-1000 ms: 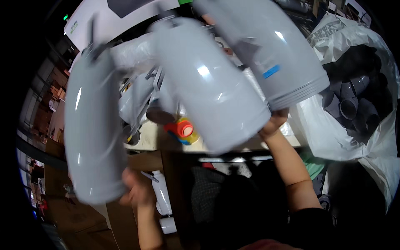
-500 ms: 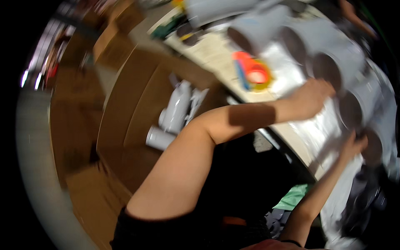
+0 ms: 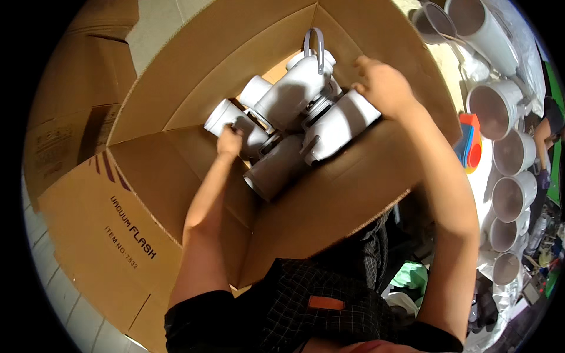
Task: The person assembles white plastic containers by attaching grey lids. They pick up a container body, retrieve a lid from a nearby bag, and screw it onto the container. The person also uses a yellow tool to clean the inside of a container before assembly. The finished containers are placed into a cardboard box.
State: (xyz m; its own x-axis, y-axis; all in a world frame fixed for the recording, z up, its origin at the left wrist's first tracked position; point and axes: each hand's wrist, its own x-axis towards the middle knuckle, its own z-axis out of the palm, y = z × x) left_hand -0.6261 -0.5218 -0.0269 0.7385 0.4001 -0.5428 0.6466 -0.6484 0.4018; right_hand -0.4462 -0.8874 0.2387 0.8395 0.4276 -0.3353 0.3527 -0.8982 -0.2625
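Open cardboard box (image 3: pixel 176 194) holding white flasks (image 3: pixel 294 94), left hand (image 3: pixel 231 141) fingers clamped on one flask (image 3: pixel 235 120), right hand (image 3: pixel 382 88) fingers curled over another (image 3: pixel 338 126)

Packing workshop, open cardboard cartons (image 3: pixel 176 194), rows of white flask shells (image 3: pixel 509 197) on a bench

White flasks (image 3: pixel 297 94) lie in a brown cardboard box (image 3: pixel 353 194) with dark lettering. The shirt (image 3: pixel 329 300) is dark checked; a tape roll (image 3: pixel 471 147) is orange and blue.
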